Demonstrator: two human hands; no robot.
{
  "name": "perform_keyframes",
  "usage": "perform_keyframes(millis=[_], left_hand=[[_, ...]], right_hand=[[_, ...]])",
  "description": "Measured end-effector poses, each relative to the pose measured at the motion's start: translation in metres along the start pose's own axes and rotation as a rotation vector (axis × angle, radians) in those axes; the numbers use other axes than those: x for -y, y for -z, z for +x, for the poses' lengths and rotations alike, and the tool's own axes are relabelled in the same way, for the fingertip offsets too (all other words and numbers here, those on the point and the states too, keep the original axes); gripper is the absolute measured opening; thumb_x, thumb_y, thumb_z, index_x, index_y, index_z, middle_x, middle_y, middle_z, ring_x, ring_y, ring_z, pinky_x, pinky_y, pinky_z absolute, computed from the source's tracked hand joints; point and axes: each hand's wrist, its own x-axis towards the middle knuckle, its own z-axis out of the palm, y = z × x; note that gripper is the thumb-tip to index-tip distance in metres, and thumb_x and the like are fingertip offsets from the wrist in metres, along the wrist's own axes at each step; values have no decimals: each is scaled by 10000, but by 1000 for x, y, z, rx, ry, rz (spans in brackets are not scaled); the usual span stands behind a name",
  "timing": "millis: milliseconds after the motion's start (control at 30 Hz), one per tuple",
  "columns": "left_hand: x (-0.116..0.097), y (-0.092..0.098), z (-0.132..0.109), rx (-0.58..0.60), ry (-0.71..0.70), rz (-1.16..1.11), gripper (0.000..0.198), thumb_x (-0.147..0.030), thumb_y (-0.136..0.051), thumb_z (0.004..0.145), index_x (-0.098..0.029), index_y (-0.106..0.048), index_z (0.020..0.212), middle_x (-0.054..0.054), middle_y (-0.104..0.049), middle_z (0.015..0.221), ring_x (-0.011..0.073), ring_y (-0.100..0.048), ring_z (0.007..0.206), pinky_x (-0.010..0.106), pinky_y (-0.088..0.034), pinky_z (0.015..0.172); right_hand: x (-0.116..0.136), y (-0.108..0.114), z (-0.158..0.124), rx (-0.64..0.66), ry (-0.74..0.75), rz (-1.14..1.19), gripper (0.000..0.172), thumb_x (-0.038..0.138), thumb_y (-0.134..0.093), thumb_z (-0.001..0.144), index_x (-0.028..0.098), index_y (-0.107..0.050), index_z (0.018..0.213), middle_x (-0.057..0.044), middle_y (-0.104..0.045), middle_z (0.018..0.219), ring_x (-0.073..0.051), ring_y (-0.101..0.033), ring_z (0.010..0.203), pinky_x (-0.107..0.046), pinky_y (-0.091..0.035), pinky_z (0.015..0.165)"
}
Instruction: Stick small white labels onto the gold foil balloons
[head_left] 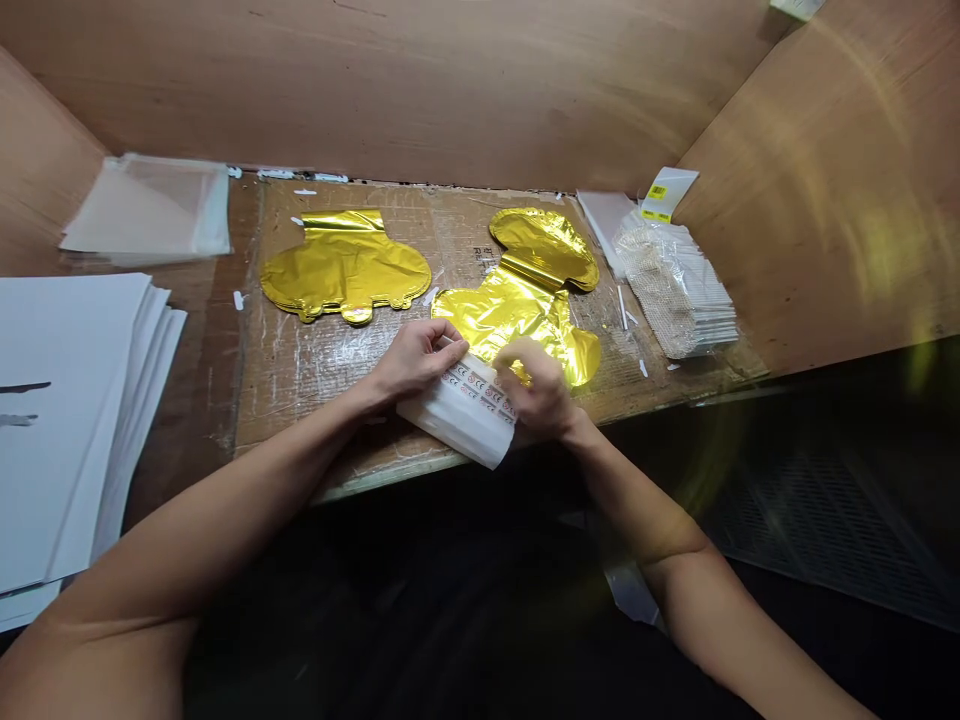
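Both my hands are over the front edge of the worktop. My left hand (418, 358) and my right hand (537, 390) grip a folded white strip of sticker labels (471, 410), which has small red and black printed marks along its top. My right hand's fingers hide the strip's far end. Just behind my right hand lies a crumpled gold foil balloon (517, 300), partly under the strip and my fingers. A second gold foil balloon (345, 265) lies flat to the left, nearest my left hand.
Plywood walls (390, 90) surround the taped, scuffed worktop (300, 370). A tall stack of white sheets (75, 420) sits at the left, with clear plastic bags (146, 208) behind it. Wrapped packets with a yellow-labelled tag (675, 290) and thin white sticks (622, 308) lie at the right.
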Motion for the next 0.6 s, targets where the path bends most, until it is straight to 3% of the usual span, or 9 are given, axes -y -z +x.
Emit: perform_keyframes(millis=[67,133,200,267,367,433,600], left_hand=[[5,3,2,111,-162,74,225,-381,-656,938,-181,-667,836,53,-746,851,179,-658,765,300,-512,713],[8,6,4,213,-333,157,207,-344,-631,965,-191,-635,826,100,-772,1084,216,-696,972,348,-535,874],[10,8,5,261,-409,226,208,-325,-593,999,-198,-611,835,117,-758,1180,234,-688,1060,379,-526,938],[9,8,4,284,-413,273,203,-315,-562,1025,-204,-602,859,114,-756,1165,236,-686,1045,386,-526,928],[8,8,3,309,-414,298,187,-300,-551,1035,-208,-604,881,108,-746,1188,239,-683,1063,393,-523,940],[8,8,2,309,-417,288,168,-292,-558,1031,-209,-614,896,103,-742,1191,241,-679,1066,399,-519,945],[6,8,3,293,-400,252,155,-292,-568,1020,-208,-631,905,108,-739,1168,243,-658,1033,406,-516,932]], right_hand=[[-7,6,15,8,-169,128,167,289,-583,1021,193,-685,931,-51,-720,882,-185,-630,805,-326,-502,771],[-13,9,32,166,-287,164,156,284,-629,969,179,-690,871,-23,-710,810,-159,-604,730,-290,-465,702],[-16,9,46,353,-327,79,169,263,-651,939,169,-698,806,-18,-709,764,-150,-591,707,-277,-433,687],[-12,6,54,444,-334,-125,210,290,-654,961,167,-715,802,-45,-730,786,-167,-603,730,-287,-412,695],[-6,5,52,441,-364,-501,277,401,-638,1012,164,-740,912,-129,-764,909,-234,-647,811,-328,-410,728],[-8,6,47,383,-365,-613,293,431,-613,1040,169,-735,988,-155,-762,961,-260,-658,855,-347,-420,764],[-30,6,40,401,-127,-298,217,382,-714,990,181,-689,910,-92,-730,957,-210,-605,874,-316,-410,802]])
